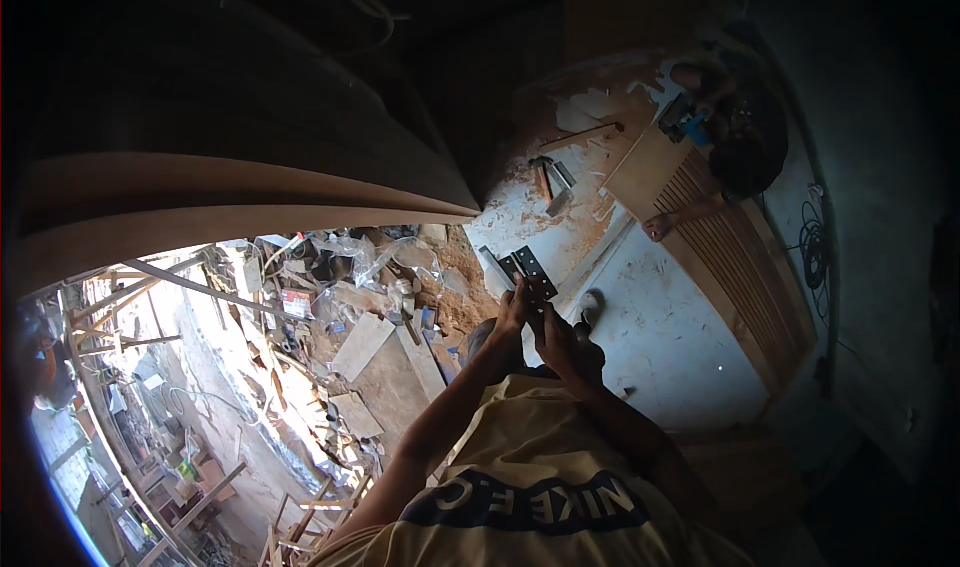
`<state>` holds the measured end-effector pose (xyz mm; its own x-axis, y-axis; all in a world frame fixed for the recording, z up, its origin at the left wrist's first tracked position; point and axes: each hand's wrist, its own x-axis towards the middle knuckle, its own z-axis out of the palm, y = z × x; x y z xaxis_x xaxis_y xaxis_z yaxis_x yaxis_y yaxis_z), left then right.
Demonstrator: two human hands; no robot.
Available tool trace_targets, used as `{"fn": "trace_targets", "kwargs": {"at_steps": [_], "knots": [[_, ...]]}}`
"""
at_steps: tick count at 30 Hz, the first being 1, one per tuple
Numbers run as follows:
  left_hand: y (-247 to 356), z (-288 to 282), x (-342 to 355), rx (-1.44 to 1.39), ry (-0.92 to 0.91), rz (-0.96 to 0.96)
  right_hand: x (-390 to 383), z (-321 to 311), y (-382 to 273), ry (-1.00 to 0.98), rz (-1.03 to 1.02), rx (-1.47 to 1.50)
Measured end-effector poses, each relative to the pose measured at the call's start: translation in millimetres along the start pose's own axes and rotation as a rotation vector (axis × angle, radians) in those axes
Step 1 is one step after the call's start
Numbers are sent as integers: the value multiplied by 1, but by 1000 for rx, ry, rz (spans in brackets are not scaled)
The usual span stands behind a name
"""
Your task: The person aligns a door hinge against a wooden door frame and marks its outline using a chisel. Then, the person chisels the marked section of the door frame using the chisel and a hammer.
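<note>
A dark metal hinge (528, 274) with several screw holes in its leaves is held out in front of my body. My left hand (513, 309) is closed on its near left side, with fingers against the metal. At the hinge's near right edge, my right hand (558, 341) is closed too, its fingers curled and partly in shadow. Whether a small part is also in the right hand cannot be seen. Just left of the hinge shows a pale grey strip (493, 271).
A tall wooden panel (250, 222) edge juts in from the left. Scrap and boards (365, 347) litter the ground below it. At right, a co-worker (745, 157) bends over a slatted wooden door (740, 277) with a power tool (680, 119). Hand tools (552, 182) lie ahead.
</note>
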<state>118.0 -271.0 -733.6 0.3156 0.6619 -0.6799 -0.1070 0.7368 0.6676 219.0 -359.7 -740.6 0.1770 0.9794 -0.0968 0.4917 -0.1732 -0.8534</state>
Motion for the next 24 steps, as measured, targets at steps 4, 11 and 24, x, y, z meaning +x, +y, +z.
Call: {"fn": "trace_targets", "kwargs": {"at_steps": [4,11,24], "knots": [[-100,4,72,108,-35,-86,-33,-2,68,9,155,-235],[-258,-127,240,752,184,-42,-38,-9,120,138,1062,274],[-335,-257,480,-355,586,116,-177,61,256,-85,1084,139]]}}
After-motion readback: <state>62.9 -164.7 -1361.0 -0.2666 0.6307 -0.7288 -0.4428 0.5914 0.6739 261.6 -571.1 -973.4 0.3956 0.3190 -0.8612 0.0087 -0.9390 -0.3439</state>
